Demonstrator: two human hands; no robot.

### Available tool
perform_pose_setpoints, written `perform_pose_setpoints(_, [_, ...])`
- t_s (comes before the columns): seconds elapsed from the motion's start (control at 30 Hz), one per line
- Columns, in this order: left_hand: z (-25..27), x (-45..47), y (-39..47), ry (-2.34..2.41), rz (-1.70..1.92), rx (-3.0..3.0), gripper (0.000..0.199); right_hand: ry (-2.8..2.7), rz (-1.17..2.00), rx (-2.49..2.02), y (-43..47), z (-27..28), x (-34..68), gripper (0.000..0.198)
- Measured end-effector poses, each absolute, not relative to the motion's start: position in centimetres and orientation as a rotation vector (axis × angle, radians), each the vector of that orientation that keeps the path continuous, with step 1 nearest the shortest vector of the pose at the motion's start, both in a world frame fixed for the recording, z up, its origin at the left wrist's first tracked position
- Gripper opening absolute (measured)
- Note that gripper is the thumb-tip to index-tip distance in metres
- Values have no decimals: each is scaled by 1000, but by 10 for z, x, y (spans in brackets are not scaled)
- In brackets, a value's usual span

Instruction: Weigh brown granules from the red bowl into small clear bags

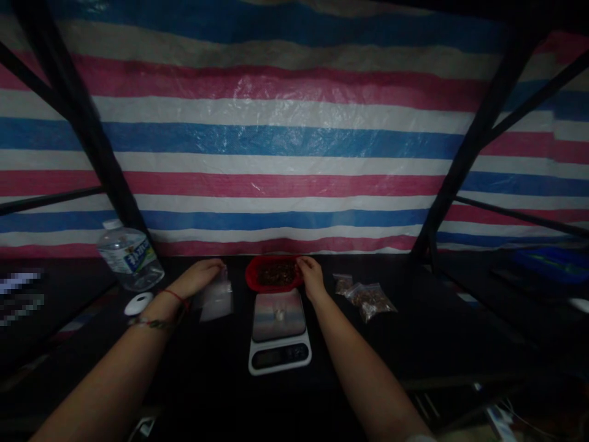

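My left hand (202, 274) is closed, its fingertips pinching the upper edge of a clear plastic bag (217, 302) that looks flat; any further bags beneath it are hard to make out. My right hand (311, 275) grips the right rim of a red plastic tray (251, 274). Small dark brown pieces (276, 273) lie in that tray, too dim to name. Directly in front of the tray stands a white kitchen scale (280, 365), with a small pale item (278, 314) on its shiny plate.
Right of my right hand lie filled clear bags (372, 301) and a smaller one (343, 283). A large clear plastic bottle (131, 258) and a white computer mouse (138, 304) are at the left. Dark metal posts (453, 166) and a striped sheet (285, 141) stand behind the black table.
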State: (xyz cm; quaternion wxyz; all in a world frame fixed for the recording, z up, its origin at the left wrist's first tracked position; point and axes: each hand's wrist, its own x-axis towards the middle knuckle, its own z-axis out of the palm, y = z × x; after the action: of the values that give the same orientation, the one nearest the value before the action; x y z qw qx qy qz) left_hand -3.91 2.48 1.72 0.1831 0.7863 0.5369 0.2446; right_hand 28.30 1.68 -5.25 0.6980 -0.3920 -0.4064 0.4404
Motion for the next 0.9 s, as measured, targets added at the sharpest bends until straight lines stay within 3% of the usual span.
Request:
perform_pose_setpoints(0.17, [-26, -44, 20, 1632, 283, 2674, 30, -905, 954, -877, 19, -54, 284, 26])
perform_pose_setpoints(0.33, [-45, -40, 37, 1796, 184, 2549, 32, -908, 946, -890, 23, -59, 288, 26])
perform_pose_setpoints(0.53, [-63, -36, 52, 1738, 214, 2561, 45, -906, 933, -890, 24, -59, 291, 26])
perform_pose_setpoints(0.7, [-78, -29, 37, 1615, 218, 2711, 44, -952, 878, -937, 28, -63, 292, 27])
perform_pose_setpoints(0.9, [-59, -25, 9, 1574, 383, 2771, 52, -1114, 590, -1076, 30, -63, 298, 25])
